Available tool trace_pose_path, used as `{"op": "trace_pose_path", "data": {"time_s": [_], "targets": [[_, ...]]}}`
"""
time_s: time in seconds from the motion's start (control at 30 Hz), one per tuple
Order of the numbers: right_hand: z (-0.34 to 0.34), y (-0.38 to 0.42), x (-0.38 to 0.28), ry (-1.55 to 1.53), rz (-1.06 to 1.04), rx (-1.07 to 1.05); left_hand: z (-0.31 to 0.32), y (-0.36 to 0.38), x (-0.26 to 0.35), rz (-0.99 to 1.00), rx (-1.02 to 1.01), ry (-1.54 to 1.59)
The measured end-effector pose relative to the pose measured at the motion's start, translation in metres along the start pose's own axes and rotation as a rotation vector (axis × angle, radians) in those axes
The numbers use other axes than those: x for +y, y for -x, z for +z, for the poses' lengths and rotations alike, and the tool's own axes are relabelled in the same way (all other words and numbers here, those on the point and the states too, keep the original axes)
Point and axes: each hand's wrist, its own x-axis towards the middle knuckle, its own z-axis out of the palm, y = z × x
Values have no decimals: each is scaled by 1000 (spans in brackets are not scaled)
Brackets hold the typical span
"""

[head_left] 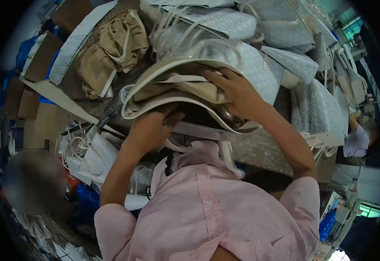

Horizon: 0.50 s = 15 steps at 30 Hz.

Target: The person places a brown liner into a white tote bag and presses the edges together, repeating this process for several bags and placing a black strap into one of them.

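Both hands hold a bag (146, 87) with a cream rim and beige lining, its mouth spread toward me above the table edge. My left hand (150, 129) is closed on the lower front rim at the left, thumb near the opening. Reaching over the right end, my right hand (241, 95) has its fingers bent into the mouth, against the folded beige lining (198, 90). Some right fingertips are hidden inside. A beige fabric piece with pale edging (114, 50) lies crumpled on the table, left of the bag.
White patterned bags (225, 24) with clear plastic and handles pile up behind. More patterned bags (316, 106) stand at the right, and others (92, 152) lie low at the left. The worktable (264, 150) has a worn edge. Other people (357, 141) are at the right and left.
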Motion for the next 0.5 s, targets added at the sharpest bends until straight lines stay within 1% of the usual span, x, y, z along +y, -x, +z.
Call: {"op": "trace_pose_path", "data": {"time_s": [0.07, 0.13, 0.2, 0.23, 0.27, 0.3, 0.33, 0.37, 0.43, 0.47, 0.5], "targets": [[-13, 3, -1, -43, -20, -81, 7, 8, -18, 128, 224, -67], [-24, 2, -12, 51, 55, -288, 11, 18, -46, 88, 289, -68], [-29, 1, -36, 206, 64, -405, 17, 30, -79, 40, 528, -103], [-34, -1, -51, 292, 84, -498, 37, 29, -79, -34, 633, 559], [-40, -2, -63, 290, 77, -511, 40, 28, -77, 36, 706, 495], [-48, -4, -74, 313, 147, -578, 41, 25, -76, 109, 777, 432], [-56, -8, -83, 338, 223, -641, 27, 17, -68, 124, 701, 367], [-69, -10, -84, 346, 230, -650, 28, 17, -69, 122, 703, 380], [-100, -16, -77, 142, -79, -391, 30, 13, -71, 201, 738, 417], [-89, -41, -94, 301, -189, -102, 34, 14, -71, 128, 705, 351], [-68, -56, -95, 347, -174, -95, 34, 15, -69, 120, 702, 364]]}}
